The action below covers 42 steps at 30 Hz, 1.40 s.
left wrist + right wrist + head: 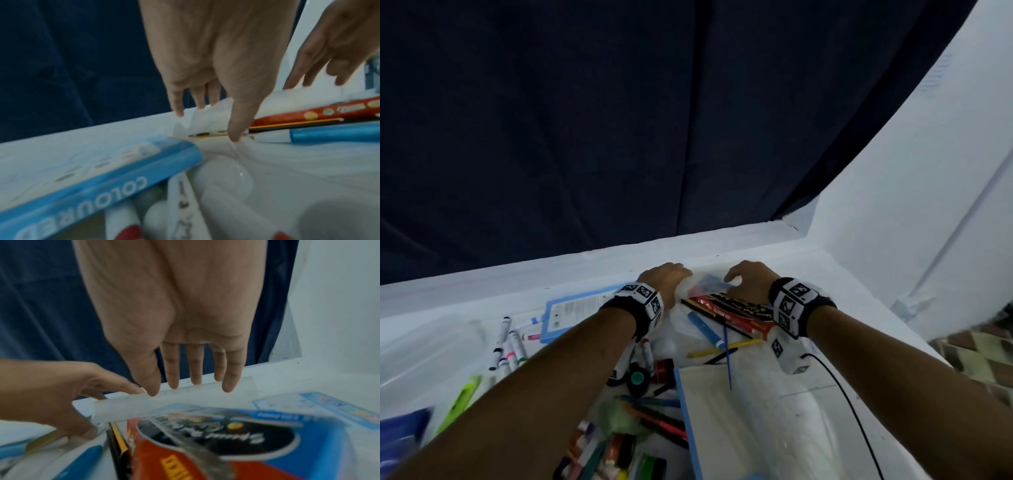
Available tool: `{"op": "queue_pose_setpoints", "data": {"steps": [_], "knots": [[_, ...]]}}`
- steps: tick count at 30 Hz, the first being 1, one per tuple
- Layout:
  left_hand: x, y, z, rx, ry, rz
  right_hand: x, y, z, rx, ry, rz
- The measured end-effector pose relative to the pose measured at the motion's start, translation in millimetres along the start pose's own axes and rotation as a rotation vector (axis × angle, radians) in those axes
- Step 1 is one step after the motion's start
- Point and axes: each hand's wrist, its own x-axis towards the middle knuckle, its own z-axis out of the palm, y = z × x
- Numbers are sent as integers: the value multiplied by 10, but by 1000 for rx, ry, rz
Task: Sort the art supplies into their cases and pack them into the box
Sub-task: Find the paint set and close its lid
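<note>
A white table [808,404] carries loose markers [508,346] at the left, a blue-edged box [571,310] farther back, a red packet [736,313] far right, and pens [654,421] near.

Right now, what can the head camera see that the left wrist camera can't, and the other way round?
Only the head view shows the loose markers lying at the left, the round teal-centred thing, the pale board and the black cable. Only the left wrist view shows the word COLOURED on the blue box and the pencil tip under the thumb. Both show the two hands, left hand and right hand, on the clear plastic case, plus the red pencil pack and blue pen.
</note>
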Motion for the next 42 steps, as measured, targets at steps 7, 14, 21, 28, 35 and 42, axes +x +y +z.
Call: {"op": "queue_pose_setpoints", "data": {"steps": [7,14,21,28,35,42], "knots": [[-158,-72,-389,-177,218,32,-150,150,-143,126,129,54],[-831,-247,-1043,-566,344,-83,-506,-47,-449,354,429,-34],[-2045,-223,-1132,-975,342,-162,-1122,-389,-418,430,500,-123],[-3212,-117,-598,-1042,232,-312,-1735,-795,47,554,303,-140],[-4251,22,-117,-535,90,-296,-2488,-1109,521,500,89,-298],[-5161,152,217,-405,-38,-282,-3486,-1358,906,221,-231,-359]]}}
